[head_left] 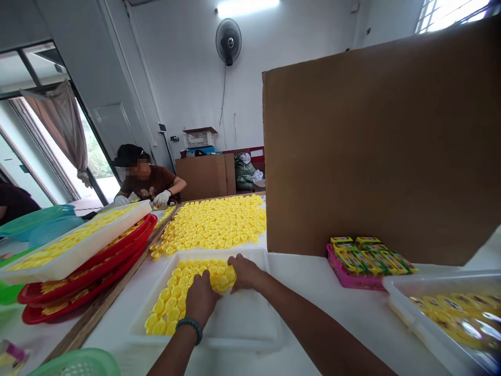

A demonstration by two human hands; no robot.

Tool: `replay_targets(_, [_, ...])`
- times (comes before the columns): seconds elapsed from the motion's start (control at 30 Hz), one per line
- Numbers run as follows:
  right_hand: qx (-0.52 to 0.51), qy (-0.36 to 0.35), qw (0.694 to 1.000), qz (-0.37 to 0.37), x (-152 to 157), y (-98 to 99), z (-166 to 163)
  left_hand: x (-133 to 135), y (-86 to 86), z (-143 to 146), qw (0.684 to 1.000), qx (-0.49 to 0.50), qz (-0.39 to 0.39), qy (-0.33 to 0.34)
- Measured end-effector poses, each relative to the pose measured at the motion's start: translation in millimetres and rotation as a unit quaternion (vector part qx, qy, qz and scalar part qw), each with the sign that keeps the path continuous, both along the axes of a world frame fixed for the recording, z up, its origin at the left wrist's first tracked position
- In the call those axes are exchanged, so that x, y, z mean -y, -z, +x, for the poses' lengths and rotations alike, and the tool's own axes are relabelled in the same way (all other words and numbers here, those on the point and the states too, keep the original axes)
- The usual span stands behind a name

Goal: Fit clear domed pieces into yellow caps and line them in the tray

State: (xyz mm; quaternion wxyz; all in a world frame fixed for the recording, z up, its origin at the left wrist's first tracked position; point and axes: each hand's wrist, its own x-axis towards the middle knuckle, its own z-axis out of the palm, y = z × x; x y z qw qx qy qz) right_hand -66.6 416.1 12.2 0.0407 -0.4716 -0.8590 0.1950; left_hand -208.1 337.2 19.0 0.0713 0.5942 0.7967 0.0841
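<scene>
A shallow white tray (250, 326) lies in front of me, its left side covered with small yellow round cup-like pieces (166, 305). Both hands press from either side on a cluster of these yellow pieces (222, 278) near the tray's middle. My left hand (201, 298), with a dark braided bracelet at the wrist, has its fingers closed on the near left of the cluster. On the far right side, my right hand (246, 272) curls its fingers against the same cluster. Fingertips are partly hidden. Bare tray bottom shows at the right.
Many loose yellow pieces (215, 224) spread beyond the tray. Stacked red trays (90, 277) stand left under a white tray (74, 250). A tall cardboard sheet (376, 151), a pink basket (354, 279) of small boxes and a clear bin (434, 334) are right. A gloved co-worker (151, 183) sits far left.
</scene>
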Motion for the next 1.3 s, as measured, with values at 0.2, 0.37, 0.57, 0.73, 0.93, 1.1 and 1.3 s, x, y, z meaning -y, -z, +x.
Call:
replay_targets(0.2, [0.000,0.004,1.000,-0.014,-0.7,-5.9,-6.4,-3.2,-2.2,-0.6,0.999,-0.020,-0.028,-0.007])
replay_targets(0.37, [0.001,-0.007,1.000,-0.026,6.4,-3.5,1.8,-1.6,-3.0,-1.7,0.999,0.004,-0.037,0.026])
replay_targets(0.57, [0.015,-0.005,0.999,-0.033,14.3,-6.2,6.8,-5.4,-0.8,-2.0,0.998,0.003,-0.049,0.038])
replay_targets(0.73, [0.020,-0.010,0.999,-0.040,18.8,-6.0,6.5,-5.6,0.9,3.0,0.996,0.025,-0.061,0.067])
replay_targets(0.93, [0.009,-0.025,0.998,-0.049,22.2,-0.8,8.9,-5.0,0.3,6.9,0.990,0.084,-0.073,0.081])
replay_targets(1.1, [-0.014,-0.027,0.997,-0.068,30.1,-2.7,15.3,-1.8,0.8,9.2,0.983,0.140,-0.096,0.069])
replay_targets(1.3, [-0.006,-0.030,0.989,-0.142,39.3,-7.6,19.5,1.2,8.0,9.9,0.969,0.200,-0.137,0.052])
